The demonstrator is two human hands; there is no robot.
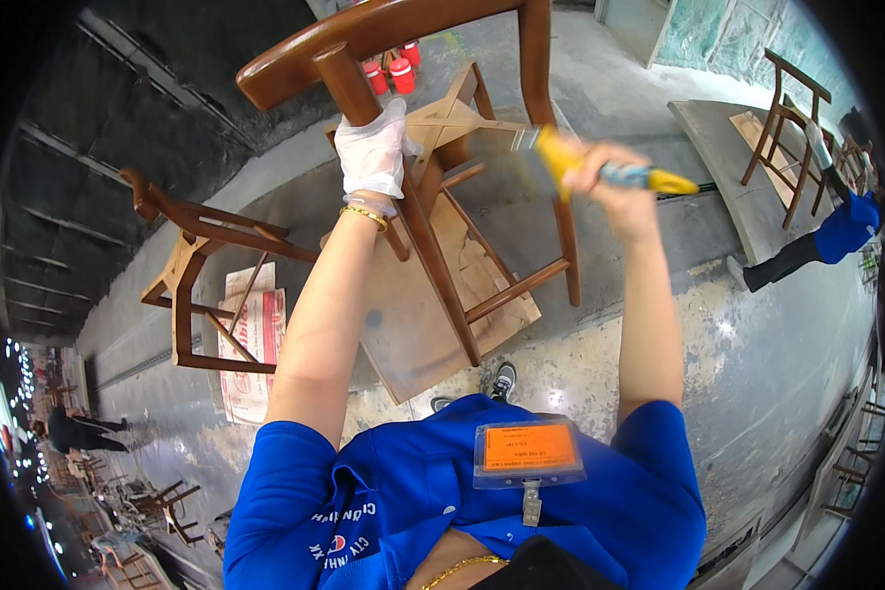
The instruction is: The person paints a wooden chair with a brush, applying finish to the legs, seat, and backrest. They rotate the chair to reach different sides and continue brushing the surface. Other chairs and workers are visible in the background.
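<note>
Chair looks mostly coated (paler brace perhaps unfinished) above the board's near edge; left hand clasps it, right hand grips a brush.

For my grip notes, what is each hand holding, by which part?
Left hand: the brown chair, by a post below its top rail. Right hand: a yellow brush, by its handle.
</note>
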